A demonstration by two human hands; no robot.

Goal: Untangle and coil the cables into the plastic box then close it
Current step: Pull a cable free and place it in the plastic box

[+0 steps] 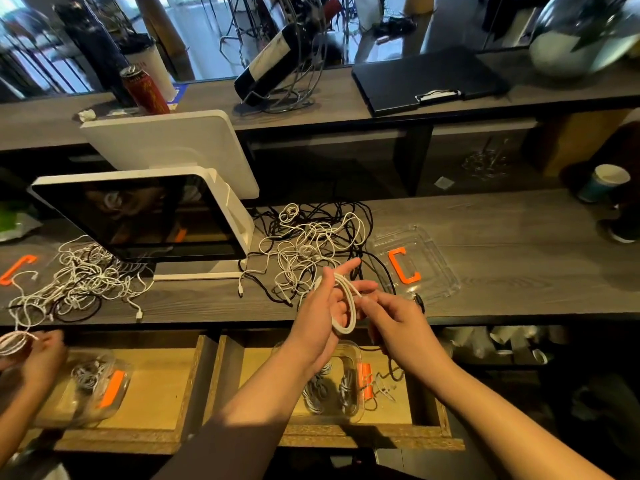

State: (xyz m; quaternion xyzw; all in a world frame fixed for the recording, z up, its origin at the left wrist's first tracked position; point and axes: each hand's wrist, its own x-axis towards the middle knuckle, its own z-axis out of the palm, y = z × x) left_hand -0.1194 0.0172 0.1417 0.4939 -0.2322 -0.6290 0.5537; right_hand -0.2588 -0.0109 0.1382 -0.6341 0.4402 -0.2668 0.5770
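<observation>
On the dark wood-grain counter [485,237], a loose tangle of cables [311,244] lies beside a clear lid [436,268]. Below, the transparent plastic box [349,407] holds coiled cables. Left hand [318,313] carries a smooth white cable loop [348,306]; right hand [394,317] pinches it.

The left forearm hides part of the plastic box [349,382] in the drawer. The left hand [318,317] covers the far side of the white cable coil [346,306]. Another person's hand [41,358] is cut off by the left edge. The upper background is blurred.
</observation>
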